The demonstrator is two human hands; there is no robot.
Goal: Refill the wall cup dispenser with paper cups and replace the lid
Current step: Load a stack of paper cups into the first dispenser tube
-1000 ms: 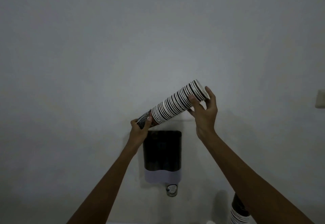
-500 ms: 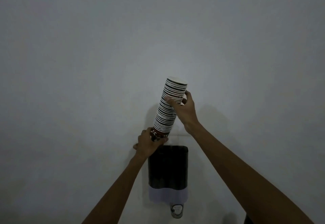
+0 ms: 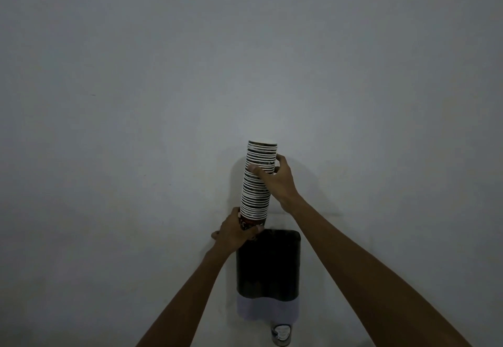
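Observation:
A tall stack of paper cups (image 3: 257, 183), striped by white rims, stands almost upright just above the top of the wall cup dispenser (image 3: 268, 262). The dispenser is a dark tube with a pale lower band, fixed to the wall, and its top opening has no lid on it. My left hand (image 3: 235, 233) grips the red-printed bottom cup of the stack at the dispenser's top left corner. My right hand (image 3: 275, 180) holds the stack near its upper end from the right. A single cup (image 3: 281, 334) pokes out below the dispenser. No lid is in view.
A plain pale wall (image 3: 136, 101) fills the view all around the dispenser. The light is dim. My two forearms reach up from the bottom edge of the frame.
The stack has swung from a steep slant to nearly upright and its bottom end has come over the dispenser's top. Both hands have kept their hold.

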